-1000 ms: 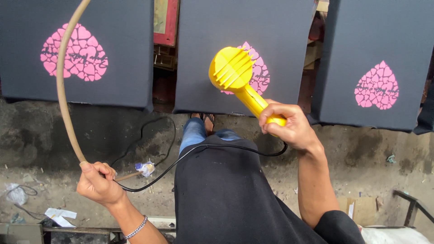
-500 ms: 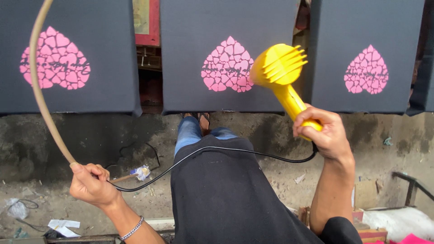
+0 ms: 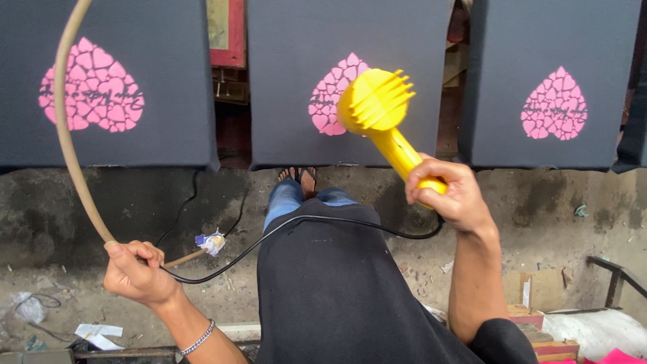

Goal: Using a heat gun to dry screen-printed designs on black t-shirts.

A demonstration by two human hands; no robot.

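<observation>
My right hand [image 3: 453, 194] grips the handle of a yellow heat gun [image 3: 379, 114]. Its round vented head points at the pink heart print [image 3: 330, 101] on the middle dark fabric panel [image 3: 344, 40]. My left hand [image 3: 135, 269] is closed on a tan hose [image 3: 67, 148] that arcs up past the left panel [image 3: 108, 81], and on the gun's black cord [image 3: 283, 229], which runs across my dark shirt to the gun. A third panel with a pink heart [image 3: 556, 104] hangs at the right.
Below the panels lies a dirty concrete floor [image 3: 168, 195] with scraps of paper [image 3: 94, 334] and a wire. My sandalled foot [image 3: 300, 178] shows under the middle panel. Wooden blocks and a metal frame [image 3: 617, 283] sit at the lower right.
The heat gun has swung back left from the gap beside the middle panel, onto its heart print. My left hand still holds hose and cord low on the left.
</observation>
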